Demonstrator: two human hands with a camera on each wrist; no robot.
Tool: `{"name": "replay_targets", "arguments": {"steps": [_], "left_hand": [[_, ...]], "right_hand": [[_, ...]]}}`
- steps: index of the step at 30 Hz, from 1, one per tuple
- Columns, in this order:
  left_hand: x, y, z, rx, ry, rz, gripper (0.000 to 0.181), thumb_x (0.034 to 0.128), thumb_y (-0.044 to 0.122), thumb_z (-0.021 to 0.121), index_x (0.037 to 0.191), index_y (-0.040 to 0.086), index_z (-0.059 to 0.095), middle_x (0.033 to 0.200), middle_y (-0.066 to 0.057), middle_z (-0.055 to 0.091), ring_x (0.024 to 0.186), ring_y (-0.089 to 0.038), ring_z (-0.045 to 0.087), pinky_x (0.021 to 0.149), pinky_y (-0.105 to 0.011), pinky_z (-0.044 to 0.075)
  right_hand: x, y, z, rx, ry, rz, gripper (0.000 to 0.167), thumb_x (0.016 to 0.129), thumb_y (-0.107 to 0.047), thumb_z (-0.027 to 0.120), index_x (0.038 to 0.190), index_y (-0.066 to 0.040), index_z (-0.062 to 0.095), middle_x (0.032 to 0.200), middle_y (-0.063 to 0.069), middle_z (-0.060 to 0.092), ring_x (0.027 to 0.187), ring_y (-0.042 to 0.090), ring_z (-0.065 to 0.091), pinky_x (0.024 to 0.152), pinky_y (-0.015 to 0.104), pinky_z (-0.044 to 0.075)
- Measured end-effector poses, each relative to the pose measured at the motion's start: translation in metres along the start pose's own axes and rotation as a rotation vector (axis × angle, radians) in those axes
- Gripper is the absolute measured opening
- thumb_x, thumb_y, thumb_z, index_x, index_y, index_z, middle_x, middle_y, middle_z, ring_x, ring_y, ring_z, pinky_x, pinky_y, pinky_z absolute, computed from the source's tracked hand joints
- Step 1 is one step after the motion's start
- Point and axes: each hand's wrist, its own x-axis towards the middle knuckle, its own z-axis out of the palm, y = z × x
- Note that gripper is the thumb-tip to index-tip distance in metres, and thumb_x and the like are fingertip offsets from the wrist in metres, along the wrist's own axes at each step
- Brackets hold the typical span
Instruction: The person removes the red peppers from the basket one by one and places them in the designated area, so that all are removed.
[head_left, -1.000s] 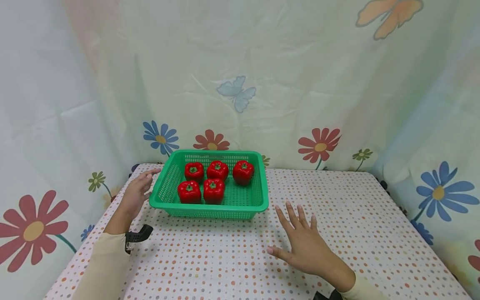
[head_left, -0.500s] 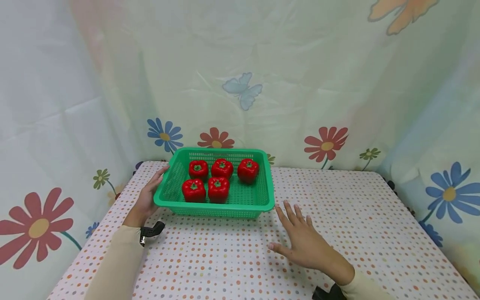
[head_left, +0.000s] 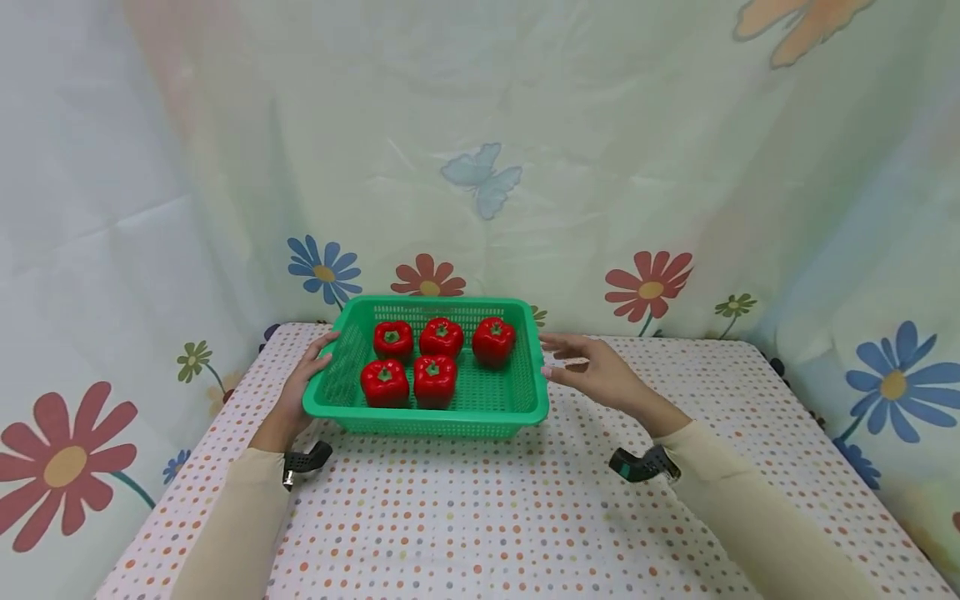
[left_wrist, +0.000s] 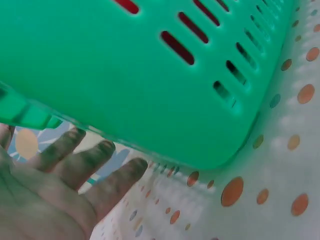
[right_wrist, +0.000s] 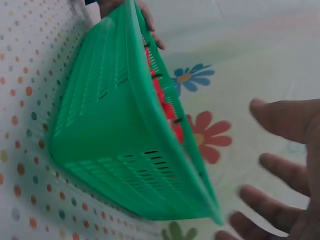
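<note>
A green plastic basket (head_left: pixel 442 423) stands on the dotted table with several red bell peppers (head_left: pixel 434 382) inside. My left hand (head_left: pixel 295 389) is at the basket's left side, its fingers at the rim; the left wrist view shows the fingers (left_wrist: pixel 112 187) extended beside the basket wall (left_wrist: pixel 125 90). On the right, my right hand (head_left: pixel 600 375) is beside the basket's right rim, fingers pointing toward it. In the right wrist view a gap shows between the spread fingers (right_wrist: pixel 272 205) and the basket (right_wrist: pixel 107 130).
The polka-dot table (head_left: pixel 420 533) extends in front of the basket and to its right. A flowered cloth (head_left: pixel 480 100) hangs behind the table and along both sides. Each wrist wears a black strap (head_left: pixel 637 465).
My right hand has moved up and forward from the table's front right to the basket's right side. My left hand has come closer in against the left side of the basket.
</note>
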Motion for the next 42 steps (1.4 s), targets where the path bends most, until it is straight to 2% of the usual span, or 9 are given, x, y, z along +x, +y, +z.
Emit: {"name": "replay_targets", "arguments": {"steps": [6,9,12,17,24,29,32,36,42], "left_hand": [[0.006,0.003,0.01,-0.011,-0.005,-0.019,0.048,0.1065,0.024,0.03,0.154,0.019,0.023,0.164,-0.012,0.011,0.144,-0.038,0.024,0.105,-0.044,0.039],[0.009,-0.002,0.013,-0.019,-0.003,-0.02,0.048,0.1064,0.023,0.03,0.154,0.017,0.022,0.163,-0.012,0.012,0.144,-0.039,0.025,0.107,-0.048,0.036],[0.013,-0.011,0.013,-0.016,-0.007,-0.019,0.049,0.1066,0.024,0.029,0.154,0.018,0.021,0.163,-0.011,0.013,0.144,-0.039,0.024,0.109,-0.053,0.033],[0.016,-0.017,0.012,-0.017,-0.025,-0.03,0.05,0.1064,0.027,0.03,0.155,0.021,0.021,0.163,-0.01,0.014,0.144,-0.039,0.025,0.109,-0.055,0.033],[0.014,-0.012,0.008,-0.016,-0.034,-0.031,0.05,0.1064,0.027,0.031,0.155,0.022,0.021,0.163,-0.009,0.015,0.143,-0.036,0.026,0.103,-0.042,0.04],[0.011,-0.006,0.001,-0.012,-0.032,-0.014,0.05,0.1068,0.027,0.031,0.155,0.023,0.021,0.162,-0.01,0.015,0.143,-0.035,0.026,0.1,-0.036,0.042],[0.005,-0.002,-0.002,-0.009,-0.029,-0.009,0.05,0.1068,0.027,0.031,0.155,0.022,0.021,0.162,-0.011,0.015,0.142,-0.036,0.026,0.097,-0.033,0.043],[0.001,0.001,-0.004,0.001,-0.048,-0.012,0.052,0.1067,0.028,0.032,0.156,0.023,0.019,0.163,-0.013,0.012,0.144,-0.039,0.024,0.1,-0.036,0.043],[0.003,0.001,-0.004,0.006,-0.031,-0.02,0.051,0.1067,0.027,0.031,0.156,0.024,0.02,0.163,-0.013,0.014,0.144,-0.041,0.024,0.104,-0.047,0.039]], "right_hand": [[0.042,0.019,0.024,0.181,0.043,0.069,0.066,0.091,-0.031,0.07,0.149,-0.015,0.043,0.16,0.017,0.028,0.147,0.042,0.023,0.111,0.064,0.03],[0.057,0.026,0.034,0.168,0.028,0.123,0.074,0.088,-0.035,0.073,0.151,-0.018,0.04,0.164,0.018,0.015,0.15,0.042,0.011,0.112,0.069,0.023],[0.068,0.032,0.039,0.064,0.026,0.137,0.08,0.084,-0.041,0.075,0.152,-0.019,0.039,0.163,0.023,0.008,0.149,0.048,0.007,0.108,0.074,0.023],[0.079,0.035,0.036,-0.056,0.005,0.19,0.081,0.085,-0.048,0.071,0.152,-0.019,0.038,0.162,0.028,0.004,0.146,0.054,0.007,0.105,0.075,0.025],[0.09,0.019,0.014,-0.016,-0.162,0.239,0.08,0.092,-0.049,0.062,0.155,-0.012,0.029,0.163,0.027,0.004,0.148,0.05,0.009,0.111,0.069,0.024],[0.101,0.004,0.014,0.006,-0.2,0.222,0.082,0.09,-0.046,0.065,0.156,-0.011,0.028,0.162,0.024,0.012,0.148,0.045,0.016,0.112,0.065,0.027],[0.112,-0.002,0.026,0.026,-0.199,0.207,0.084,0.088,-0.045,0.069,0.156,-0.016,0.028,0.164,0.024,0.006,0.15,0.044,0.007,0.113,0.065,0.025],[0.125,-0.004,0.041,-0.05,-0.156,0.192,0.086,0.085,-0.044,0.073,0.156,-0.02,0.03,0.163,0.026,0.001,0.149,0.05,-0.002,0.113,0.07,0.017],[0.133,-0.003,0.054,-0.226,-0.046,0.207,0.086,0.08,-0.046,0.076,0.153,-0.019,0.038,0.162,0.03,0.008,0.145,0.057,0.006,0.11,0.072,0.02]]}}
